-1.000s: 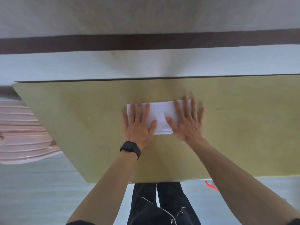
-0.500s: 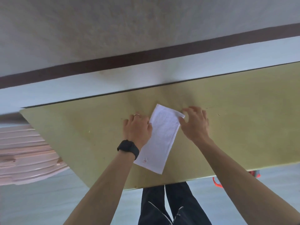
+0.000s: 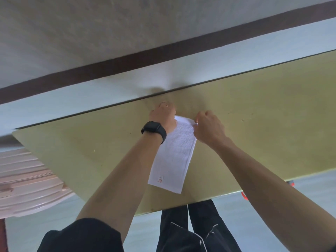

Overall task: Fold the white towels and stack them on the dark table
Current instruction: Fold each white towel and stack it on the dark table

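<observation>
Towel (image 3: 173, 157) lies as a folded strip across the bench (image 3: 272, 128), running from near its front edge toward the back edge. Left hand (image 3: 162, 117) and right hand (image 3: 209, 129) each pinch a far corner, fingers curled.

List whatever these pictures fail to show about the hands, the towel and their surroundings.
Head view:
- Left hand: fingertips behind its own knuckles; grip on the white towel unclear.
- Towel's far edge: covered by both hands; the right hand pinches a corner.
- Red mark on the towel: too small to read.
- Red object past the table: mostly hidden by the table edge.
- Pink ribbed thing: cut off by the left frame edge.
</observation>
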### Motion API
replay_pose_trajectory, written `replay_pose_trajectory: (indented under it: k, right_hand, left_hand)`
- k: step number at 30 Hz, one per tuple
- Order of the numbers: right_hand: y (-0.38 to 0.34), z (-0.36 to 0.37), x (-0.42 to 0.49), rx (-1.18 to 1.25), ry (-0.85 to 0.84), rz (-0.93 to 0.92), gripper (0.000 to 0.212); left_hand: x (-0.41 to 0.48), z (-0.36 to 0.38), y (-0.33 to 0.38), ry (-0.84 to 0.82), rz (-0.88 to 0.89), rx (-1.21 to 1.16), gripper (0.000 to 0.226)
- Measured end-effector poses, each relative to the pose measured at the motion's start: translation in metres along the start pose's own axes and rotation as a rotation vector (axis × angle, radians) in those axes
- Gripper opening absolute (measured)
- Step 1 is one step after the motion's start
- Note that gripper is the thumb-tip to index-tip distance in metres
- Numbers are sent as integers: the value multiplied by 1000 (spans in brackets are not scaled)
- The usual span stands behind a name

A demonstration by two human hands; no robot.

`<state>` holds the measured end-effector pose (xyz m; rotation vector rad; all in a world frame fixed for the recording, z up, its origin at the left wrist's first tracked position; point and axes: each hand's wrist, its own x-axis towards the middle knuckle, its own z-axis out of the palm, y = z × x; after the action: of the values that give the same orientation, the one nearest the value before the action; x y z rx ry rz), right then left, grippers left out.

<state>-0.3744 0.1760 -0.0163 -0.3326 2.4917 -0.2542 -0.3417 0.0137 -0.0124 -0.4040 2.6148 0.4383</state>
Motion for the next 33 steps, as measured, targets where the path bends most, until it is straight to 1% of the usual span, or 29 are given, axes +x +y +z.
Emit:
replay_pose_trajectory:
  k: [3, 6, 9, 13, 15, 18, 20, 22, 24, 27, 29, 31, 33]
  right_hand:
    - [-1, -1, 2, 11, -47, -28, 25]
    - [1, -7, 2, 28, -89, -89, 24]
    - [0, -23, -6, 63, -63, -169, 20]
    - [-11, -64, -28, 164, 109, -302, 13]
    - [-22, -92, -49, 194, 232, -402, 12]
    - [-30, -118, -71, 230, 396, -501, 8]
    - [-36, -133, -90, 206, 456, -547, 6]
    - [-38, -143, -104, 196, 466, -576, 6]
    - [-35, -140, -115, 177, 428, -578, 7]
    - [-20, -115, -128, 128, 318, -551, 6]
    - [-7, -92, -135, 107, 224, -514, 6]
    - [5, -66, -145, 75, 88, -472, 10]
    - [17, -40, -158, 43, -37, -444, 13]
  left_hand:
    - [-1, -2, -5, -45, -14, -81, 18]
    - [-8, -5, -16, -25, 20, -173, 10]
    - [-24, -18, -26, 45, 61, -255, 15]
    - [-57, -56, -35, 220, 97, -315, 21]
    - [-80, -81, -37, 334, 113, -335, 22]
    - [-107, -105, -35, 452, 114, -335, 21]
    - [-133, -115, -32, 544, 127, -308, 19]
    - [-153, -116, -29, 642, 135, -283, 16]
    - [-170, -105, -29, 699, 138, -287, 20]
    - [-190, -71, -27, 644, 133, -267, 27]
    - [-202, -40, -28, 566, 110, -271, 28]
    - [-214, -11, -28, 479, 62, -278, 30]
    - [-228, 11, -26, 351, 5, -304, 28]
